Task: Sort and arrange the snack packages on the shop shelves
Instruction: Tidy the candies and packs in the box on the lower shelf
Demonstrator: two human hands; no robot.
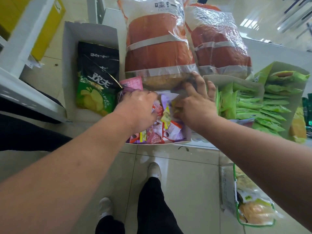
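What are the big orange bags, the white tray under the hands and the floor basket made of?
Orange bags: thin clear plastic film, glossy; it crinkles and glares over the print.
Tray: looks like white cardboard; flat matte walls, folded corners.
Basket: likely rigid moulded plastic; pale mesh wall, green rim.

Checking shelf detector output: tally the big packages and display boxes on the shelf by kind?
Large orange-and-white bags: 2
Black-and-green chip bags: 2
Open white display boxes: 3
Total: 7
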